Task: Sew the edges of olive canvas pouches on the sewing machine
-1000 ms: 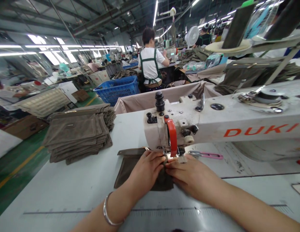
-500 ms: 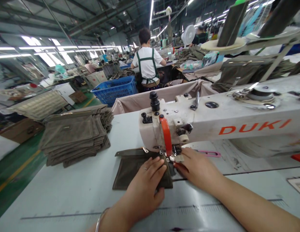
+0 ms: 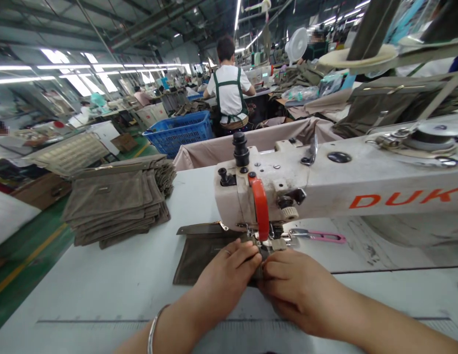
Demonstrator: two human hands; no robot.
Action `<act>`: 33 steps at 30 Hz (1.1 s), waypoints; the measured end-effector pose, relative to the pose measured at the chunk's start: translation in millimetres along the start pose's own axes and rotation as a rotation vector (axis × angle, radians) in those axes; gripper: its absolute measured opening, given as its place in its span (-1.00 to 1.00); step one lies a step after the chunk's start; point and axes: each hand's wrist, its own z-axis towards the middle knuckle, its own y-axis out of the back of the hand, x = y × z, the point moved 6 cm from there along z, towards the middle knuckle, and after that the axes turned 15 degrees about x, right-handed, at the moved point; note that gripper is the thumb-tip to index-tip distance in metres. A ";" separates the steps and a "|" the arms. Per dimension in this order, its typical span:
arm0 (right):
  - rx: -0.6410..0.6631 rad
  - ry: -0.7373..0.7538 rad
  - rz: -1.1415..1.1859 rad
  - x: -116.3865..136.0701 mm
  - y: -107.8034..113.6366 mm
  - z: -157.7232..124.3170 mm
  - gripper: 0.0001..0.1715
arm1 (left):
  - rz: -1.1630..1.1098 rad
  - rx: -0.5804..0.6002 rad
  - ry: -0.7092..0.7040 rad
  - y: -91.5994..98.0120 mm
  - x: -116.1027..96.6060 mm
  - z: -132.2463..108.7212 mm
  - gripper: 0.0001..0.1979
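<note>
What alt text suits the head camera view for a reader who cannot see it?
A person's left hand and right hand hold an olive-brown fabric panel by the needle of a white industrial sewing machine. A stack of matching panels lies on the white worktable; beyond are a co-worker in a green-strapped apron and a blue crate.

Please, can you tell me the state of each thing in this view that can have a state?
Left hand: fingers pressing on the pouch.
Right hand: fingers curled at the pouch edge.
Dark pouch: flat on the table, one part under the machine.
Sewing machine: standing over the pouch.
Pouch stack: piled flat on the table.
Pink snips: lying on the table.
Blue basket: upright, beyond the table.
</note>
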 end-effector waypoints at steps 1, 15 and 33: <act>0.000 -0.007 0.004 -0.2 0.2 0.6 -0.82 | -0.008 0.011 0.002 -0.1 1.9 1.2 -0.66; -0.019 0.007 0.052 -6.9 8.4 -3.0 -0.68 | 0.000 -0.116 -0.079 2.2 3.3 -6.7 -0.78; -0.069 -0.056 0.009 -16.2 15.3 -6.1 -0.70 | -0.268 -0.226 0.061 3.0 15.7 -7.0 -0.87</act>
